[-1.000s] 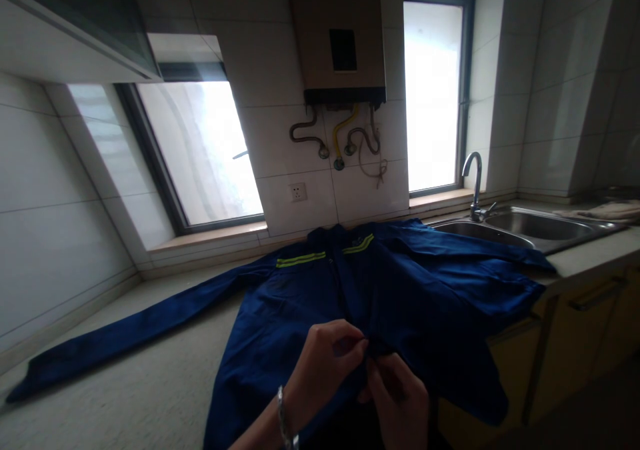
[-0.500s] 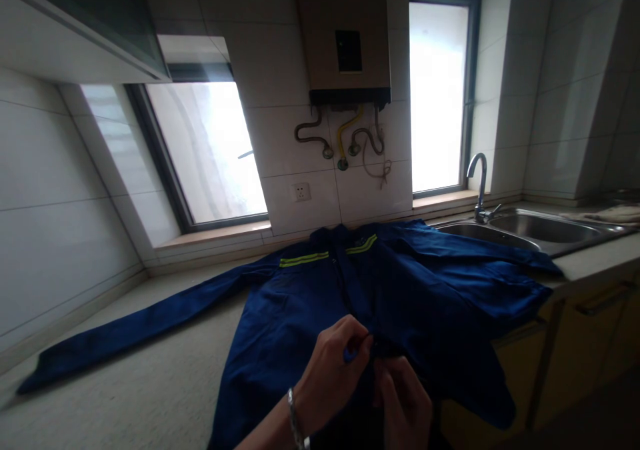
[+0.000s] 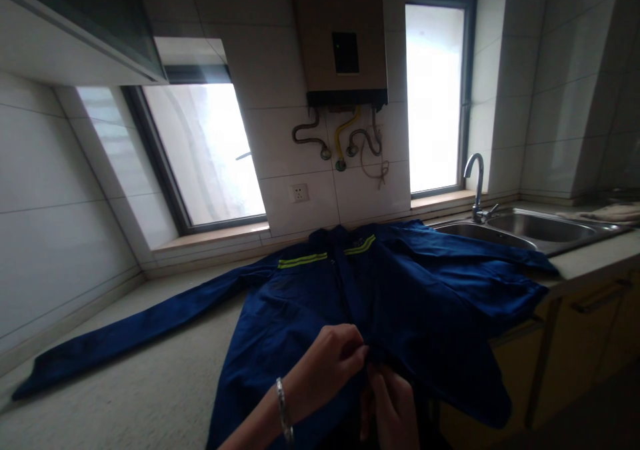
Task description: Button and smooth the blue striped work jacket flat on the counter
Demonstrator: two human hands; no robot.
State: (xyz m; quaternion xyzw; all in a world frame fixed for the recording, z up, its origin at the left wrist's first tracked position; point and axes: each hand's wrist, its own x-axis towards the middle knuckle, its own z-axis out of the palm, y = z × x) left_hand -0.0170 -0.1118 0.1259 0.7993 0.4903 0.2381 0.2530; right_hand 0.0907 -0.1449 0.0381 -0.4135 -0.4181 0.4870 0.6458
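A dark blue work jacket [image 3: 285, 317] with yellow-green stripes across its chest lies spread on the counter, its collar toward the wall. One sleeve stretches far to the left; the other reaches toward the sink. My left hand [image 3: 333, 363], with a silver bracelet at the wrist, pinches the jacket's front edge near the lower middle. Just below and to the right, my right hand [image 3: 393, 397] has its fingers closed on the same front edge. Shadow hides what exactly sits between the fingertips. The jacket's lower right part hangs over the counter's front edge.
The pale counter [image 3: 125, 370] shows at the left. A steel sink [image 3: 545, 227] with a curved faucet [image 3: 477, 187] is at the right, above yellow cabinets [image 3: 575, 343]. A water heater [image 3: 340, 37] with pipes hangs on the tiled wall between two windows.
Both hands have shifted slightly left and down along the jacket's front edge. The blue bit seen in my left hand's grip no longer shows. The view has turned a little.
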